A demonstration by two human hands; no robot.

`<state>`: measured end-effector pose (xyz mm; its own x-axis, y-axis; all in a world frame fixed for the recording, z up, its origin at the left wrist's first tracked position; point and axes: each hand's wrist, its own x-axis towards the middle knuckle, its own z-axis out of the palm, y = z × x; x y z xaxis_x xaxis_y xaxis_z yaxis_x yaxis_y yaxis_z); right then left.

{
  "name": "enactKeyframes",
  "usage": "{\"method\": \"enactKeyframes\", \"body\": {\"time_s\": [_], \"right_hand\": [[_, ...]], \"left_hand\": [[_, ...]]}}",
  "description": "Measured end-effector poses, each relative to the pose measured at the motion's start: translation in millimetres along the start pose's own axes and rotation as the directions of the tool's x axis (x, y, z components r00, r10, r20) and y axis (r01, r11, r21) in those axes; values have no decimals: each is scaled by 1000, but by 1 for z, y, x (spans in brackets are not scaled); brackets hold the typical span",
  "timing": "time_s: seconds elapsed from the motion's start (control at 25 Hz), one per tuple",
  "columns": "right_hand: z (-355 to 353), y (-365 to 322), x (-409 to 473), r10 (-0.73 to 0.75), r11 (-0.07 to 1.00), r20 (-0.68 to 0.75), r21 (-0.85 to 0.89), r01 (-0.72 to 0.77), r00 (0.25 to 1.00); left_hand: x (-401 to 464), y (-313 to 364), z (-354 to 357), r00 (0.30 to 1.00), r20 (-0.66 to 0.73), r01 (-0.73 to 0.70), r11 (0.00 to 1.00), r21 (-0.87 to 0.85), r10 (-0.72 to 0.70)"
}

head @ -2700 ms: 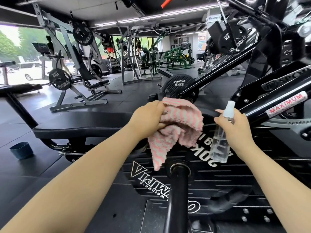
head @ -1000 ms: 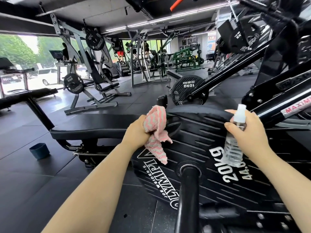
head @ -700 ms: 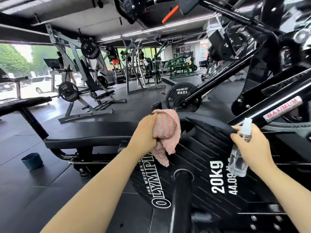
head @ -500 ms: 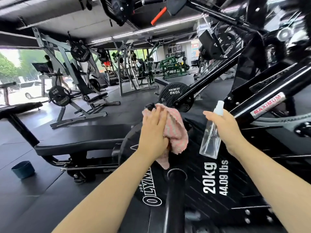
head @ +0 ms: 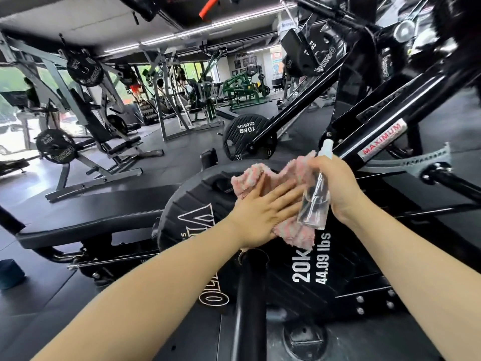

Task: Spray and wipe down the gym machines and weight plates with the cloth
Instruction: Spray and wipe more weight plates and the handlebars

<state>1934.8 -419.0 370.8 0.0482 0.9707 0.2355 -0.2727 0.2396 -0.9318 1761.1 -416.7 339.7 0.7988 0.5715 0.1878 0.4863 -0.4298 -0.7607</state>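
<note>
Cloth (head: 270,183), pink and grey striped, lies flat against the upper face of the big black weight plate (head: 192,204) marked 20kg, which sits on a thick black bar (head: 250,295) near the middle of the view. The left hand (head: 263,217) presses on the cloth with fingers straight and spread, the palm covering its lower part, so the fabric stays wide and takes in a broad patch of the plate with each pass; that reads as the wiping step in hand. The right hand (head: 335,186) is wrapped round a clear spray bottle (head: 316,201), fingers curled about its body, the white nozzle at the top. It is held upright just to the right of the cloth and touching its edge, probably kept close so more spray can go on without setting anything down. How much liquid the bottle holds cannot be told; it looks clear all the way through. Far beyond, a smaller plate (head: 244,134) marked 10kg hangs on a slanting black arm, and a frame rail (head: 382,139) with a red MAXIMUM label runs up to the right. At the near left edge a small dark blue tub (head: 10,273) stands on the floor; its contents are hidden.
</note>
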Motion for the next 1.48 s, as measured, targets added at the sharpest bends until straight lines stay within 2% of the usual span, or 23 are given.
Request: {"method": "enactKeyframes", "body": {"time_s": [0.12, 0.2, 0.28, 0.36, 0.4, 0.48, 0.52, 0.6, 0.68, 0.8, 0.92, 1.0, 1.12, 1.24, 1.28, 1.36, 1.4, 1.48], "right_hand": [[-2, 1, -2, 0, 999, -6, -42, -1, 1000], [-4, 3, -3, -11, 996, -15, -90, 10, 1000], [-4, 6, -4, -28, 992, -17, -126, 26, 999], [-4, 9, -5, -28, 987, 22, -156, 31, 999], [-4, 10, -6, -22, 985, 39, -167, 28, 999], [-5, 9, -8, -17, 981, 49, -191, 26, 999], [-6, 10, -8, -19, 981, 48, -194, 28, 999], [-6, 12, -8, -30, 979, 49, -200, 40, 998], [-2, 15, -9, -34, 976, 37, -214, 41, 999], [5, 17, -9, -18, 961, -16, -278, 13, 1000], [9, 18, -9, -24, 943, -45, -333, 7, 999], [10, 21, -10, -54, 932, -46, -362, 34, 998], [10, 20, -10, -80, 926, -61, -373, 51, 995], [10, 24, -10, -113, 920, -67, -383, 79, 991], [10, 26, -9, -140, 911, -83, -402, 95, 987], [10, 27, -7, -180, 896, -103, -428, 120, 978], [10, 28, -7, -183, 895, -100, -429, 123, 978], [8, 30, -7, -171, 905, -95, -409, 118, 981]], "left_hand": [[-5, -11, 9, 948, 105, -310, 948, 72, 302], [-9, -14, 9, 897, 142, -436, 889, 137, 418], [-22, -12, 19, 901, 207, -406, 909, 92, 381], [-47, -14, 26, 961, 158, -229, 973, -17, 228], [-59, -18, 30, 963, 178, -207, 978, 1, 204], [-84, -31, 34, 901, 340, -296, 955, 29, 269], [-95, -39, 38, 884, 375, -325, 944, 62, 279], [-110, -51, 39, 891, 338, -365, 922, 132, 304], [-117, -53, 40, 916, 307, -313, 939, 141, 259], [-112, -29, 29, 957, 283, -110, 987, 121, 72], [-95, 0, 27, 975, 215, 73, 996, -47, -61], [-66, 10, 16, 964, 159, 237, 960, -147, -213], [-13, 7, -13, 856, 285, 511, 794, -331, -432], [15, 5, -17, 795, 366, 604, 682, -412, -484], [19, 6, -13, 762, 376, 647, 607, -460, -527], [29, 10, -5, 674, 395, 705, 385, -595, -624], [31, 13, -2, 676, 373, 699, 395, -595, -635], [24, 16, 4, 784, 247, 607, 624, -492, -569]]}}
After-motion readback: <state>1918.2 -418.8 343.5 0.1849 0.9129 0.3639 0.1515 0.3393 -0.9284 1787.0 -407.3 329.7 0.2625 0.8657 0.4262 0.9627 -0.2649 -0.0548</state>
